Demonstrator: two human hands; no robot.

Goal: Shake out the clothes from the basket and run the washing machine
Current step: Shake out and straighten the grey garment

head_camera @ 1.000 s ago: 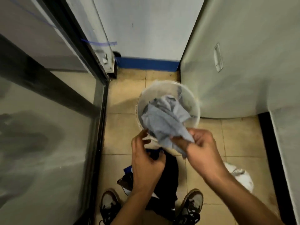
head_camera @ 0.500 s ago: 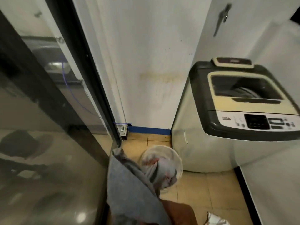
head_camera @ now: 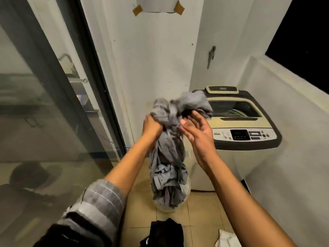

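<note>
A bunched grey garment [head_camera: 169,152] hangs at chest height in front of me. My left hand [head_camera: 152,126] is clenched on its upper part. My right hand [head_camera: 196,129] has its fingers spread beside the cloth, the fingertips touching the top bundle. The garment's lower end dangles into the pale round basket [head_camera: 186,190] on the tiled floor, which is mostly hidden behind the cloth. To the right stands the top-loading washing machine [head_camera: 245,139] with its lid down and its control panel facing me.
A glass sliding door [head_camera: 44,113] with a dark frame runs along the left. A black garment [head_camera: 166,232] and a white cloth [head_camera: 226,239] lie on the floor near my feet. White walls close in the back and right.
The view has tilted up from the floor to the wall and machine. Both hands have lifted the grey garment out of the basket to chest height.
</note>
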